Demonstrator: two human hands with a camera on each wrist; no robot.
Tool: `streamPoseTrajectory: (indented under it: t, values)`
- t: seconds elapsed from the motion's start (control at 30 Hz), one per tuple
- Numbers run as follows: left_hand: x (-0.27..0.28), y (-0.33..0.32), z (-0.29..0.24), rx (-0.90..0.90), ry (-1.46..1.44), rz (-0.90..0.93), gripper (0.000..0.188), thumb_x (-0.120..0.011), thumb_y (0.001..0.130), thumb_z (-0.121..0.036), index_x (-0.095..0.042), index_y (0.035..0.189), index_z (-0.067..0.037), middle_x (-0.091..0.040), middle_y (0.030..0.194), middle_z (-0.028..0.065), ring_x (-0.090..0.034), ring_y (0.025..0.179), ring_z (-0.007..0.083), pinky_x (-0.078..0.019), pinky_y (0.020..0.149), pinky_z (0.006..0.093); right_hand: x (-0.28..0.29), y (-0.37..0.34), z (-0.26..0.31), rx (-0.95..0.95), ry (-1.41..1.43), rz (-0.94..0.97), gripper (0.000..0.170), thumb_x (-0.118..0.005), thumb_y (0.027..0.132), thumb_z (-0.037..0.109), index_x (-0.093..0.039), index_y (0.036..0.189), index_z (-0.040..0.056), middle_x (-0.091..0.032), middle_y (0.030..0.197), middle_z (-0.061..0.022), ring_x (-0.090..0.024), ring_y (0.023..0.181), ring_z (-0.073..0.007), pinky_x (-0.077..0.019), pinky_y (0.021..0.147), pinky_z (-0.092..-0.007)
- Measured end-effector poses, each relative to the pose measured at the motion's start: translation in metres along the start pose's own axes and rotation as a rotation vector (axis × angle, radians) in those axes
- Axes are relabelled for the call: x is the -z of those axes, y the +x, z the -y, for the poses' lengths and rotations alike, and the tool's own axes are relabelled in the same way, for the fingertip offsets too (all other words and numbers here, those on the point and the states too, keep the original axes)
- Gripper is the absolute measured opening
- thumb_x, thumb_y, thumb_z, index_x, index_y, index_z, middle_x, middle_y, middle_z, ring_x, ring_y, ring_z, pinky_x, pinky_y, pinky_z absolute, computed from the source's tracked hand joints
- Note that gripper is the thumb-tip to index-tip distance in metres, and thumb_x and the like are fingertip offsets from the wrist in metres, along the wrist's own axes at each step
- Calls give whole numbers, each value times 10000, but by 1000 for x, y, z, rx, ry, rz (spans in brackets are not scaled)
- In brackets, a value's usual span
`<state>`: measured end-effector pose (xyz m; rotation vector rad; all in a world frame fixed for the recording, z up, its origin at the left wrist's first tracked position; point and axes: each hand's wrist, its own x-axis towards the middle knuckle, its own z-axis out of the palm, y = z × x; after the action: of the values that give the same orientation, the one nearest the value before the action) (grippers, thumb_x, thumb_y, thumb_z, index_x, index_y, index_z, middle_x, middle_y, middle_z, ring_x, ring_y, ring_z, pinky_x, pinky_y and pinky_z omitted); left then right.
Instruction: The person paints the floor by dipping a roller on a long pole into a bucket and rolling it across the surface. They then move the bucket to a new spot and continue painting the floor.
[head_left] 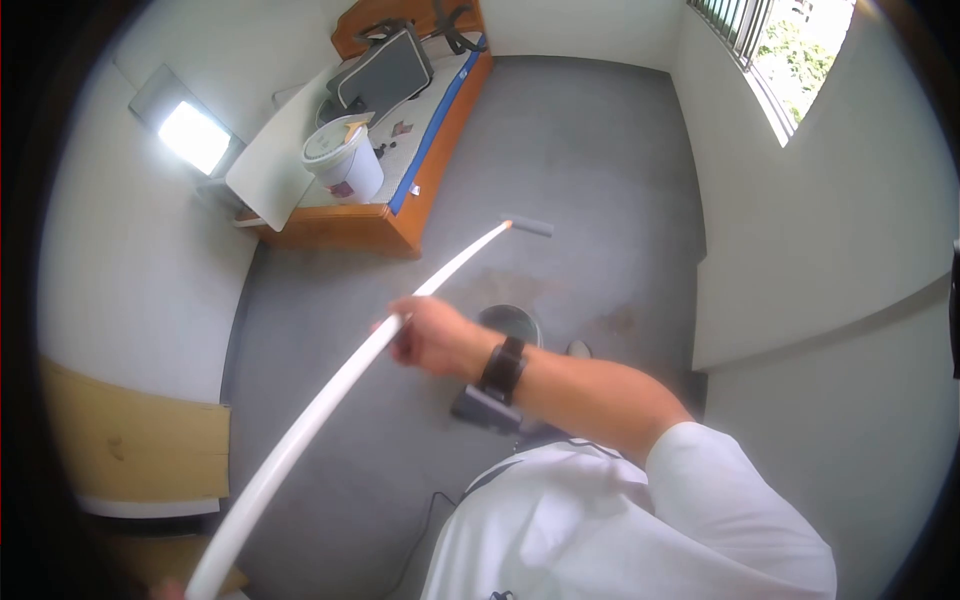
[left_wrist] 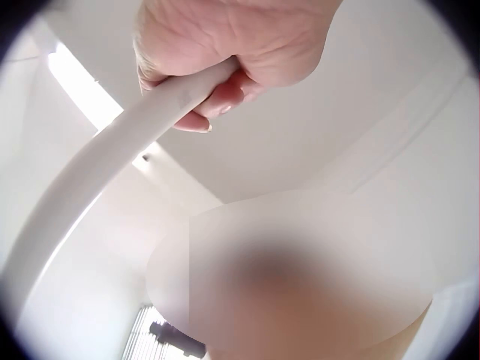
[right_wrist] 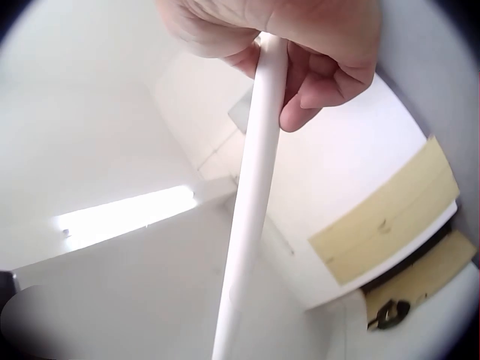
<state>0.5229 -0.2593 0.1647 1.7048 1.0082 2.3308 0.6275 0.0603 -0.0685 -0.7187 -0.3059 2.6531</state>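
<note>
A paint roller on a long white pole (head_left: 300, 430) runs diagonally across the head view. Its grey roller sleeve (head_left: 530, 226) is at the far end, over the grey floor. My right hand (head_left: 435, 335), with a black band at the wrist, grips the pole partway along; the right wrist view shows its fingers curled round the shaft. Farther down, at the lower left edge of the head view, only a sliver of my left hand (head_left: 168, 590) shows. In the left wrist view that left hand (left_wrist: 232, 45) wraps its fingers round the pole.
A dark round bucket (head_left: 510, 322) stands on the floor behind my right wrist. A wooden bed (head_left: 400, 235) at the back left bears a white tub (head_left: 350, 170) and a grey padded item (head_left: 385, 75). Walls flank both sides; a cable (head_left: 425, 540) lies on the floor.
</note>
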Motion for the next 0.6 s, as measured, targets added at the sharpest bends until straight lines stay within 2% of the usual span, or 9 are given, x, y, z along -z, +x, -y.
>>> streamPoseTrajectory:
  t: [0.03, 0.1, 0.13, 0.17, 0.23, 0.33, 0.4, 0.43, 0.6]
  values:
    - [4, -26, 28, 35, 992, -8, 240, -452, 1017, -299, -446, 867, -112, -414, 670, -21, -492, 690, 146, -393, 619, 318, 18, 17, 22, 52, -31, -56, 163, -446, 992, 151, -448, 1072, 8, -632, 872, -125, -631, 734, -196, -526, 634, -311]
    - [-56, -36, 78, 222, 947, 69, 262, -529, 992, -342, -466, 934, -94, -541, 716, 61, -583, 750, 251, -454, 696, 339, 51, 42, 67, 147, -60, -146, 217, -432, 990, 128, -411, 1148, -18, -614, 945, -143, -635, 780, -212, -535, 668, -336]
    - [-87, -39, 116, 286, 534, 22, 233, -607, 937, -282, -522, 922, -65, -621, 742, 95, -619, 721, 246, -492, 702, 332, 66, 52, 89, 185, -58, -183, 249, -431, 987, 118, -394, 1185, -29, -601, 987, -152, -636, 806, -222, -540, 688, -352]
    - [-84, -57, 143, 308, 544, 143, 281, -498, 949, -130, -601, 1140, 51, -663, 934, 225, -653, 898, 304, -472, 898, 421, 81, 58, 112, 217, -36, -193, 273, -438, 982, 100, -402, 1209, -48, -576, 1033, -154, -634, 853, -242, -544, 726, -389]
    - [-125, -61, 197, 575, 706, 267, 238, -439, 958, -70, -594, 1068, 74, -655, 1056, 225, -611, 1108, 322, -414, 1030, 460, 111, 81, 153, 220, -69, -210, 269, -445, 978, 94, -414, 1200, -55, -574, 1029, -157, -632, 863, -248, -543, 734, -398]
    - [-188, -68, 296, 589, 795, 344, 316, -445, 942, -28, -610, 1195, 63, -678, 1128, 168, -655, 1047, 280, -540, 848, 381, 168, 122, 219, 187, -186, -278, 251, -458, 970, 89, -460, 1163, -71, -573, 1047, -172, -623, 884, -258, -542, 754, -409]
    - [-239, -70, 350, 938, 700, 132, 312, -424, 977, -34, -597, 1218, 61, -651, 1169, 170, -656, 1044, 257, -546, 867, 346, 203, 145, 264, 166, -311, -424, 266, -461, 963, 89, -466, 1162, -87, -565, 1084, -183, -617, 899, -262, -545, 752, -406]
    - [-260, -67, 376, 939, 704, 151, 312, -424, 977, -34, -597, 1218, 61, -651, 1169, 170, -656, 1044, 257, -546, 867, 346, 212, 163, 285, 228, -271, -630, 197, -492, 873, 67, -616, 931, -75, -674, 841, -196, -469, 500, -194, -390, 466, -328]
    - [-334, -52, 483, 1245, 522, -114, 354, -423, 1030, -158, -559, 1259, 75, -649, 1151, 133, -679, 924, 208, -554, 776, 283, 275, 223, 379, 105, -646, -714, 201, -529, 859, 77, -608, 941, -89, -681, 856, -210, -652, 689, -267, -497, 590, -353]
